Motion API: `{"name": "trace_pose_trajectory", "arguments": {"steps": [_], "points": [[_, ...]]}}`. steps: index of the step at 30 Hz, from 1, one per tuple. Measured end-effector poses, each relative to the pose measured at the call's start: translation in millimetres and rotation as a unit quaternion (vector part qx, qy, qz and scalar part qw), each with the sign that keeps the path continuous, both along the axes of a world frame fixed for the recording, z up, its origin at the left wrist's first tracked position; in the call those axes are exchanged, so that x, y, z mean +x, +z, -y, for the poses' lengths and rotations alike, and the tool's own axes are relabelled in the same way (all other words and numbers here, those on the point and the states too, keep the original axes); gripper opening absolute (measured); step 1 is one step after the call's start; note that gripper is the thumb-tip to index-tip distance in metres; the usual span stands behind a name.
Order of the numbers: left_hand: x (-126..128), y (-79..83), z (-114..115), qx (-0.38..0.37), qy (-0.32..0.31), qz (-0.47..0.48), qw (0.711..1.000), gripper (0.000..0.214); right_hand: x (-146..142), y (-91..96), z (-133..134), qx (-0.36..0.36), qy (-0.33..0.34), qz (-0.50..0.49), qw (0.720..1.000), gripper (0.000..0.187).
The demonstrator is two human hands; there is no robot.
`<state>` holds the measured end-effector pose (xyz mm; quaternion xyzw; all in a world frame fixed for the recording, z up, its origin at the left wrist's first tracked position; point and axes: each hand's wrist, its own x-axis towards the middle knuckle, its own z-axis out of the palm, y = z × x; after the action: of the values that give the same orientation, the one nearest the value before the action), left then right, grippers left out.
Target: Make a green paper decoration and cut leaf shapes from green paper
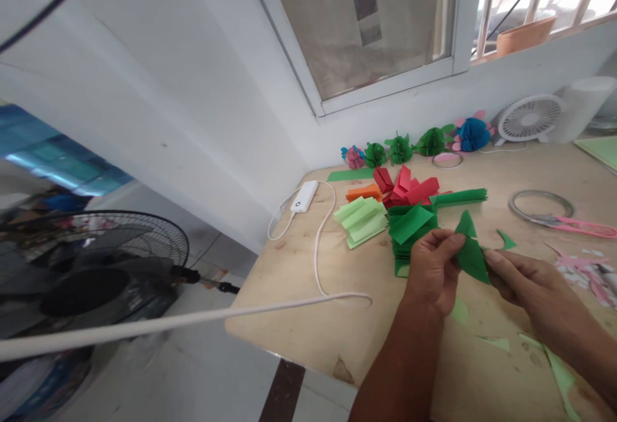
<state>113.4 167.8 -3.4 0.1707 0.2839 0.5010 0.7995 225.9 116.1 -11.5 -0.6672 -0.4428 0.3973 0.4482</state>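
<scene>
A piece of dark green paper is held up over the table between my two hands. Thumb and fingers of my left hand pinch its left edge. On the other side, my right hand grips its right edge, the fingertips partly hidden behind it. Just left of the hands lies a stack of folded dark green paper, with folded light green paper beside it. Folded red paper and orange paper rest behind. A small green scrap lies past my right hand.
Scissors with pink handles and pink and white scraps lie at the right. Several paper figures and a small white fan stand along the wall. A white power bank trails a cable across the table's left side.
</scene>
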Motion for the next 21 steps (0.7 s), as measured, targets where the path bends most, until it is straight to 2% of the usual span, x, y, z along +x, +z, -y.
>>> {"name": "trace_pose_trajectory", "arguments": {"steps": [21], "points": [[1.2, -2.7, 0.0, -0.001, -0.007, 0.008, 1.0, 0.036, 2.4, -7.2, 1.1, -0.007, -0.004, -0.002, 1.0, 0.056]]}}
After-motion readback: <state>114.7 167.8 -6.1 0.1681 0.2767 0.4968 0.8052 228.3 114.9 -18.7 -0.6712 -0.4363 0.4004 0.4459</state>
